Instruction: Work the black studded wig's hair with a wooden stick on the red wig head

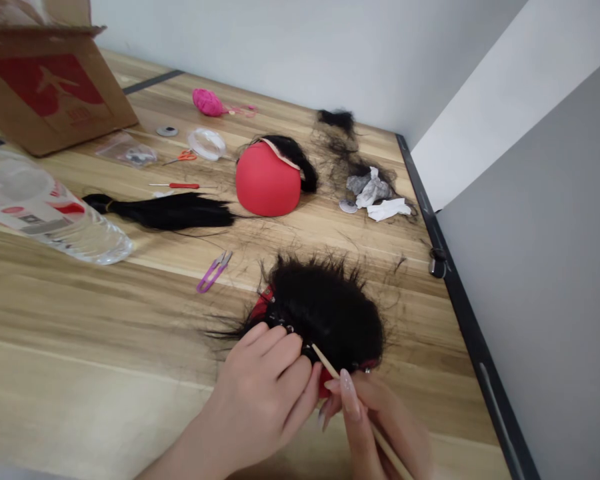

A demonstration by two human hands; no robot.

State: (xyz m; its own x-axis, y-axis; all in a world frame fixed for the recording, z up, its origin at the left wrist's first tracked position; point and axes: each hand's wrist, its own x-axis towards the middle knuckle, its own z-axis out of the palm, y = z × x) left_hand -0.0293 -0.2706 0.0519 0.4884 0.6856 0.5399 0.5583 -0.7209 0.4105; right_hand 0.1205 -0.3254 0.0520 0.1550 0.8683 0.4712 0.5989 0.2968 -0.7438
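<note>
A black hairpiece (325, 307) sits on a red form, with pins along its near edge. My left hand (267, 380) is closed at that edge, its fingers curled and pressed together on the hairpiece; the fingertips are mostly hidden. In my right hand (365, 417) is a thin, light wooden stick (325, 360), held like a pen. The stick's tip touches or nearly touches the hair beside my left fingers. Part of the red form (263, 301) shows at the left of the hair.
Purple thread snips (214, 272) lie left of the hairpiece. Beyond are a black hair bundle (175, 211), a red-handled hook (184, 186), a red dome (267, 181) with hair and crumpled tissue (374, 190). A water bottle (55, 207) and cardboard box (55, 93) stand left; a wall (260, 47) bounds the table.
</note>
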